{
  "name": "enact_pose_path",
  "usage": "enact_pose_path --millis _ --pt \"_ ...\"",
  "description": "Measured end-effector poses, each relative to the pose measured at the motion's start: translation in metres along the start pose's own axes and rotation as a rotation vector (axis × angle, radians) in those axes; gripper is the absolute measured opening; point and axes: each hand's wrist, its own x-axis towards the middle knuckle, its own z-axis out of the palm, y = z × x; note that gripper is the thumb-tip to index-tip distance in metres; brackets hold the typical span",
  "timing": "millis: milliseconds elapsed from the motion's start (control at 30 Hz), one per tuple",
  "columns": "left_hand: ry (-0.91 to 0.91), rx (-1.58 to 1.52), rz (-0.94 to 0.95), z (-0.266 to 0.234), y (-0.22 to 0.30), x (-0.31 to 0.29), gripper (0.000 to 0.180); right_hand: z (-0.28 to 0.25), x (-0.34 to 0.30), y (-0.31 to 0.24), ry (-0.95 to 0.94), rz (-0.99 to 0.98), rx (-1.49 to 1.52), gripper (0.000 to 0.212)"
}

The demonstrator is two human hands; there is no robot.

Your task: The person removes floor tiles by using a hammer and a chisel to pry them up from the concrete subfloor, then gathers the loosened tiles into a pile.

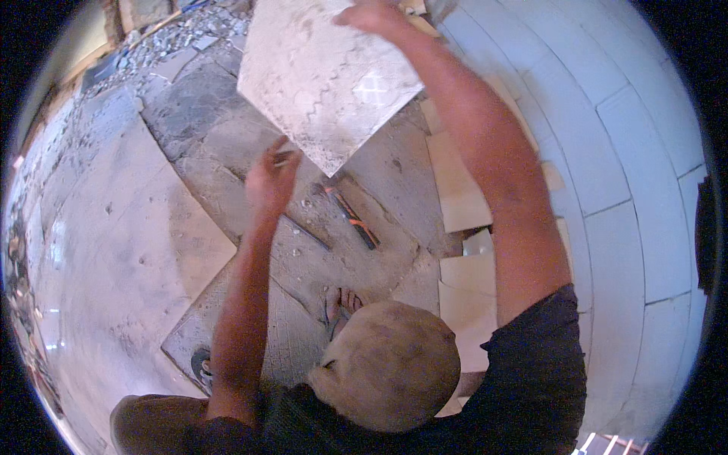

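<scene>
A large square pale tile (326,83) with a glossy, dirt-specked face is held tilted, one corner pointing down toward me. My right hand (371,17) grips its far right edge, fingers partly hidden at the rim. Just below the tile's lower left edge is my left hand (271,178), fingers raised and apart; whether the fingertips touch the edge is unclear. Under the low corner, a tool with a black and orange handle (353,216) lies on the rough floor. Beside it rests a thin dark rod (306,231).
Large pale tiles (129,250) lie at the left, one corner reaching toward the middle. Grey plank-like tiles (622,220) cover the right side. Broken beige tile pieces (462,182) line their edge. Rubble (182,45) is heaped at the far left. My knee (390,364) is close below.
</scene>
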Motion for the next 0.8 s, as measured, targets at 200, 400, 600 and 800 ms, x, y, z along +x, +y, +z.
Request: enact_pose_path --millis 200,400,600,800 --pt "-0.017 -0.157 0.04 -0.002 -0.016 0.031 0.042 -0.106 -0.044 0.093 -0.06 0.24 -0.234 0.053" --pt "-0.032 -0.293 -0.001 0.003 -0.032 0.043 0.041 -0.117 -0.08 0.201 -0.097 0.292 -0.325 0.043" --pt "-0.084 -0.157 -0.054 0.015 -0.023 0.034 0.039 -0.106 -0.115 0.296 0.045 0.404 -0.556 0.047" --pt "-0.121 -0.017 -0.043 0.005 -0.06 0.041 0.036 -0.101 -0.15 0.351 0.003 0.589 -0.483 0.057"
